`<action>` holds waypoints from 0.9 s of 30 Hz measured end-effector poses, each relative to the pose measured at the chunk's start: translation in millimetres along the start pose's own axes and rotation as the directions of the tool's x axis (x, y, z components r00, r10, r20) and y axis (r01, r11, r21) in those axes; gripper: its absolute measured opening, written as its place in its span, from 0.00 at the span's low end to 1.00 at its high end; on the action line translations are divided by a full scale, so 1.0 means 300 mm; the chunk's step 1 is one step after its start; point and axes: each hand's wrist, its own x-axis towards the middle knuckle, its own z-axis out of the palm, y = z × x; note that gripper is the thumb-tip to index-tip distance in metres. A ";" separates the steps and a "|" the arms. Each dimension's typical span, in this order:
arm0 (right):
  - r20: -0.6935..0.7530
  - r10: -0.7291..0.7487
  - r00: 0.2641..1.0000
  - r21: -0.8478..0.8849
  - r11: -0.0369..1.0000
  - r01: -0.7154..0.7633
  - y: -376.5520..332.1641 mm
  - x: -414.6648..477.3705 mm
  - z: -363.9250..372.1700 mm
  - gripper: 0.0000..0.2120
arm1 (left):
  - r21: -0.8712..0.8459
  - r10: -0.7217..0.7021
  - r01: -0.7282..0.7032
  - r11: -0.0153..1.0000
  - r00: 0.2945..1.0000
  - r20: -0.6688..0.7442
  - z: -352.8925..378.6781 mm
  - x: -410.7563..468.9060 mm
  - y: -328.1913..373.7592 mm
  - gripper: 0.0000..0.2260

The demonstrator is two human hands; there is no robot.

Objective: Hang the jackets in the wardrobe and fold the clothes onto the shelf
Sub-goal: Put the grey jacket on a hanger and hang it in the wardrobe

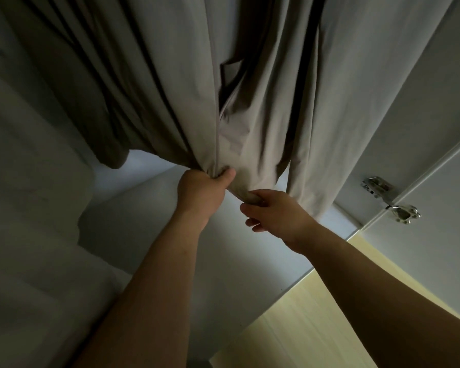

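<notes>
I have the lower hem of a grey-beige jacket (250,107) in both hands, and it hangs down in front of me inside the wardrobe, its bottom edge just above the pale floor panel (149,208) of the cabinet. My left hand (202,191) is bunched into the cloth, fingers curled over a gathered fold with the thumb pressed flat on the front beside a long seam. My right hand (274,211) pinches the rolled edge of the hem between thumb and forefinger, the other fingers loosely curled beneath and holding nothing. The fabric looks thin and smooth, a matte woven stuff that falls in long soft pleats and creases sharply where I squeeze it, so I judge it light, limp and a little slippery: it should give wherever I tug. The hem is a fair place to pull it straight; for lifting, the shoulders, out of view above, would serve better. To my right the white wardrobe door (422,115) carries a shiny metal hinge (391,199), hard and angular against the drape.
</notes>
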 end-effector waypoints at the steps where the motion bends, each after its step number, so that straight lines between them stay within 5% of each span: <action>1: 0.029 -0.030 0.999 -0.024 0.999 0.031 -0.002 -0.003 -0.003 0.13 | 0.010 0.016 -0.015 1.000 1.000 -0.014 0.003 0.002 0.002 0.21; 5: 0.130 -0.107 0.986 -0.051 0.992 0.115 -0.004 -0.020 -0.011 0.08 | -0.006 0.018 -0.018 1.000 0.998 -0.063 0.001 0.011 0.007 0.22; 8: 0.179 -0.133 0.975 0.135 0.985 0.109 0.003 -0.031 -0.004 0.08 | -0.068 -0.015 0.010 0.998 0.998 -0.066 0.000 0.020 0.010 0.20; 15: 0.320 -0.108 0.941 0.538 0.839 -0.087 -0.016 -0.052 -0.021 0.14 | -0.145 -0.123 0.167 0.975 0.955 0.269 -0.007 0.006 0.019 0.21; 19: 0.204 0.030 0.978 0.537 0.832 -0.137 -0.018 -0.052 -0.020 0.14 | -0.093 -0.026 0.046 0.995 0.979 0.203 0.004 0.002 0.018 0.08; 23: 0.006 0.156 0.988 0.568 0.813 -0.132 -0.016 -0.039 -0.009 0.20 | -0.096 -0.018 0.033 0.995 0.988 0.150 0.017 -0.003 0.018 0.09; 27: 0.123 0.192 0.974 0.580 0.782 -0.228 -0.030 -0.040 -0.020 0.13 | -0.155 -0.008 0.030 0.988 0.990 0.140 0.017 -0.006 0.022 0.07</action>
